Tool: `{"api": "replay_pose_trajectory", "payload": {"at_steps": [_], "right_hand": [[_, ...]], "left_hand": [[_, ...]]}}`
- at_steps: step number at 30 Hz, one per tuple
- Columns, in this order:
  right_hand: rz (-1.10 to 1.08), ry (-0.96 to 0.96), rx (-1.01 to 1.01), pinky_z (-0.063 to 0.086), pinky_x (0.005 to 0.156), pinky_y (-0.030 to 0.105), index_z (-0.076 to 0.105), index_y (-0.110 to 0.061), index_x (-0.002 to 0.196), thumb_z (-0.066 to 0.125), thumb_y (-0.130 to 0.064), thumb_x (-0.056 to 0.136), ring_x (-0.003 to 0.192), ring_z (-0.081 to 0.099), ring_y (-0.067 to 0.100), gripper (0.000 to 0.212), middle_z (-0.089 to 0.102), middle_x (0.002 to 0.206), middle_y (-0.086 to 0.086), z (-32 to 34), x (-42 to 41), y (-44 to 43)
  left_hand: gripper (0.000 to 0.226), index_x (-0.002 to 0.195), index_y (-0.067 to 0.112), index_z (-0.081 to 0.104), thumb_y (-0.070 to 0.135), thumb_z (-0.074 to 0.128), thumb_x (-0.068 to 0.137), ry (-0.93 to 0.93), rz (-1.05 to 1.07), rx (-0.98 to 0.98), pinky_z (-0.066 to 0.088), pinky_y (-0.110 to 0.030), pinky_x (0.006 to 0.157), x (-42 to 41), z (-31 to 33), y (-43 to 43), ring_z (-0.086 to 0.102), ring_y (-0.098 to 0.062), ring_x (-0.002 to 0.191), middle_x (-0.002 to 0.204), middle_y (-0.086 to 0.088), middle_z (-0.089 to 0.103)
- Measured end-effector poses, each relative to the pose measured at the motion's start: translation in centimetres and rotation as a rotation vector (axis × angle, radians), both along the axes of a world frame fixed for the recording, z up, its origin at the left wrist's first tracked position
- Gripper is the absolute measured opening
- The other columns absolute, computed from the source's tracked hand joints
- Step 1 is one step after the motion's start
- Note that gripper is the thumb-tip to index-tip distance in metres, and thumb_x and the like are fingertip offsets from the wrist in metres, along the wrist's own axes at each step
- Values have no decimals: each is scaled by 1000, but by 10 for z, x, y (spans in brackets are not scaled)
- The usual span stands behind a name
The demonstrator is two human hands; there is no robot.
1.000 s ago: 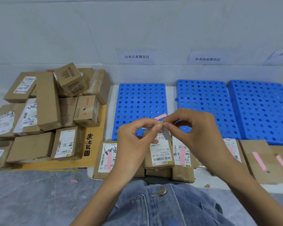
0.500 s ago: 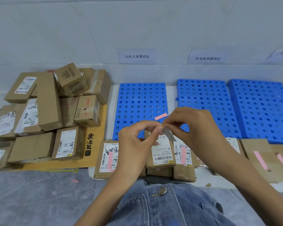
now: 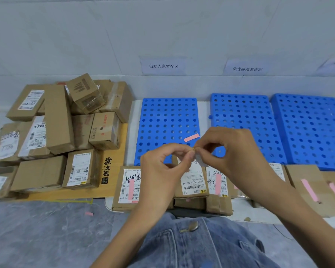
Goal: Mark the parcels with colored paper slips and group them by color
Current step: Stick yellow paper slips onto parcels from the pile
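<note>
The left hand point(image 3: 162, 167) and the right hand point(image 3: 236, 151) meet thumb and forefinger tip to tip, each pinching the top of a small grey-white strip point(image 3: 201, 161). The strip hangs down under the right fingertips, and a speck of yellow shows in the pinch. The other fingers of both hands curl loosely.

Just above the fingertips a pink slip point(image 3: 191, 137) slants up to the right against the left blue board point(image 3: 168, 117). Whether it lies on the board or sticks to a finger I cannot tell.

Beneath the hands stands the centre parcel point(image 3: 193, 183), its white label bare of any slip. The left parcel point(image 3: 124, 198) touches one side of it and the right parcel point(image 3: 219, 206) the other, each with a pink slip upright on its label. Further right, two flat parcels point(image 3: 321, 200) each carry a slanted pink slip.

Two more blue boards point(image 3: 242, 120) lie to the right, below paper signs point(image 3: 162, 66) on the wall.

Far left, a pile of unmarked parcels point(image 3: 58, 120) sits on a flat cardboard sheet point(image 3: 112, 190), well apart from the marked row. A pink scrap point(image 3: 89, 213) lies on the grey floor point(image 3: 46, 238), and denim point(image 3: 191, 246) fills the near edge
</note>
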State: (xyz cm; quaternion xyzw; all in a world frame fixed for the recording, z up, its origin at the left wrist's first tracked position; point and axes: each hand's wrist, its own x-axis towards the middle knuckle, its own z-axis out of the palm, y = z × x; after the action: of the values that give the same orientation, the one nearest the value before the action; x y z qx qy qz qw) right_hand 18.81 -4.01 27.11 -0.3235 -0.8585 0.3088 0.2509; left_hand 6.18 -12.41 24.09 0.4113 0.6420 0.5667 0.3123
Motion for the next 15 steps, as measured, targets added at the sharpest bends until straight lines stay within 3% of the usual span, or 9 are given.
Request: {"api": "replay_pose_trajectory", "payload": {"at_steps": [4, 8, 15], "right_hand": [[-67, 58, -71, 50, 69, 19, 69, -12, 72, 71, -4, 79, 71, 61, 9, 11, 65, 68, -6, -2, -2, -6], [-170, 173, -239, 52, 68, 15, 70, -12, 75, 68, -3, 81, 69, 64, 7, 12, 68, 69, -8, -3, -5, -13], [-159, 295, -474, 52, 68, 14, 73, -21, 79, 66, -15, 85, 71, 68, 6, 11, 72, 74, -10, 5, -1, -15]], "left_hand": [[12, 75, 17, 73, 6, 73, 80, -31, 14, -2, 56, -51, 61, 0, 1, 0, 65, -10, 71, 69, 6, 70], [18, 73, 19, 72, 2, 71, 80, -54, 21, 33, 55, -53, 60, 1, 3, 1, 65, -12, 73, 71, 5, 70], [9, 73, 25, 69, 17, 69, 78, -86, 21, 67, 56, -53, 57, -3, 2, 1, 67, -15, 78, 74, 4, 69]]}}
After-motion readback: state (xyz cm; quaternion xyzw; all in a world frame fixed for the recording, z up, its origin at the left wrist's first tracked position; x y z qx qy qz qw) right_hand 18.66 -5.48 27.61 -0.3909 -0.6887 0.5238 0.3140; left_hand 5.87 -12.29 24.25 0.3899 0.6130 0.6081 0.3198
